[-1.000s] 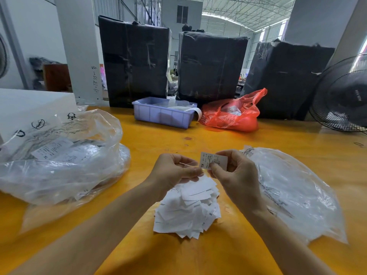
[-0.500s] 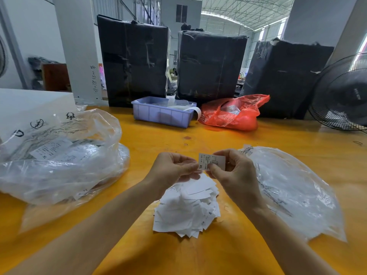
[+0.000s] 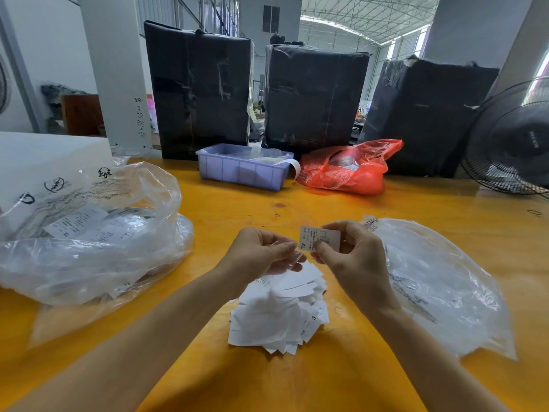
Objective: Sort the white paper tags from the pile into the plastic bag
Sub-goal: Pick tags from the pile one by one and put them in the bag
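A pile of white paper tags point(image 3: 276, 316) lies on the yellow table point(image 3: 341, 382) in front of me. Just above it, my right hand point(image 3: 356, 257) pinches one white tag point(image 3: 319, 237), printed side up and marked XL. My left hand point(image 3: 258, 254) has its fingers curled, and its fingertips meet the tag's lower left corner. A flat clear plastic bag point(image 3: 439, 286) holding several tags lies just right of my right hand. A second, fuller clear bag point(image 3: 89, 242) with printed labels inside sits at the left.
At the back of the table stand a blue plastic bin point(image 3: 240, 171) and a red plastic bag point(image 3: 347, 171). Three black-wrapped bundles point(image 3: 202, 90) rise behind them. A black fan point(image 3: 517, 144) is at the right edge, and a white box point(image 3: 35, 156) at the far left.
Both hands stay above the pile with the same tag. The tag has turned slightly, so its XL mark faces me more fully.
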The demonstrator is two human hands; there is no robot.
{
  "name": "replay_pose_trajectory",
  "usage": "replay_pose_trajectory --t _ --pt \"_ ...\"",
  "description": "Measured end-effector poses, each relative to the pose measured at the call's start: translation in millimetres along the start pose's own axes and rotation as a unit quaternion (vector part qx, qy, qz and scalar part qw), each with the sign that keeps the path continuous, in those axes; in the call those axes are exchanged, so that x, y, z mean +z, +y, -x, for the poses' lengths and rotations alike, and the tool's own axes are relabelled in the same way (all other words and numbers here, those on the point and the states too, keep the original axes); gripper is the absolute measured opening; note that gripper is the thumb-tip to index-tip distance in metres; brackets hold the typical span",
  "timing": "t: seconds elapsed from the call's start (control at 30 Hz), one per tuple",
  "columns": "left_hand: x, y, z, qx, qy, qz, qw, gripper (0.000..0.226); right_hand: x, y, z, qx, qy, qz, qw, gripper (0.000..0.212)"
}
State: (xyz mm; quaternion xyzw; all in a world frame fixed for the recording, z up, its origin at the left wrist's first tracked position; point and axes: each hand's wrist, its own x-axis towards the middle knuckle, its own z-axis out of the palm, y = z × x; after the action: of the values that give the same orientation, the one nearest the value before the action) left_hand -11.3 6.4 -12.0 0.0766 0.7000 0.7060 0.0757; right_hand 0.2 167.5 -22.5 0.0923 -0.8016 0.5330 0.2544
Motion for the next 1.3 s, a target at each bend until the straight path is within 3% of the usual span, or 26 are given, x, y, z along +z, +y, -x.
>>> replay_pose_trajectory --t 0.17,0.4,0.67,0.9,1.07,1.2,1.3 --pt "-0.1 -1.4 -0.9 0.001 0.006 0.000 1.000 0.006 0.6 0.4 0.3 0.019 -0.023 -0.002 1.000 0.023" --pt "-2.3 -4.0 -3.4 0.015 0.011 -0.037 0.999 0.003 -3.0 -0.5 -1.9 0.144 -0.100 -0.152 0.973 0.019" --pt "-3.9 -5.3 -4.3 0.026 0.009 -0.077 0.997 0.015 -5.4 -0.2 -2.8 0.198 -0.146 -0.161 0.956 0.024" --pt "-2.6 -6.7 -5.1 0.036 -0.005 -0.120 0.992 0.025 -10.0 -1.1 -4.1 0.167 -0.187 -0.099 0.963 0.017" --pt "-2.1 -7.2 -5.9 0.041 0.003 -0.135 0.990 0.024 -10.5 2.2 -5.7 0.140 -0.217 0.013 0.966 0.015" --pt "-0.6 -9.0 -6.7 0.062 0.015 -0.186 0.980 0.024 -9.9 0.4 -5.7 0.097 -0.195 0.028 0.976 0.029" --pt "2.6 -10.3 -5.7 0.061 -0.003 -0.184 0.981 0.023 -8.7 1.6 -5.8 0.073 -0.158 -0.006 0.985 0.024"
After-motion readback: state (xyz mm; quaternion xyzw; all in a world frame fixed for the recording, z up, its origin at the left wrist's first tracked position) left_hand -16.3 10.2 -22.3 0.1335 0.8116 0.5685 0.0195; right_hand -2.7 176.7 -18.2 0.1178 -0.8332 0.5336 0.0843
